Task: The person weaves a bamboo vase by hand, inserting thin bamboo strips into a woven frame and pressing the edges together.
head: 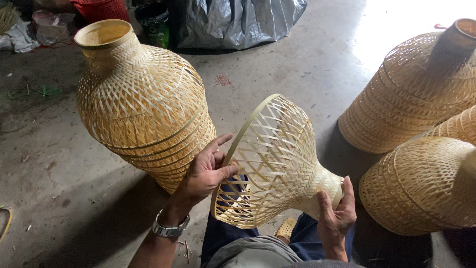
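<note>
The left hand gripped the wide rim and the right hand gripped the narrow neck of the woven basket over the lap, and squeezing hard could have snapped its thin strips.

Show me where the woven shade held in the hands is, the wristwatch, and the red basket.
woven shade [277,154], head view, open lattice wall.
wristwatch [168,230], head view, metal band.
red basket [101,9], head view, side wall.
</note>
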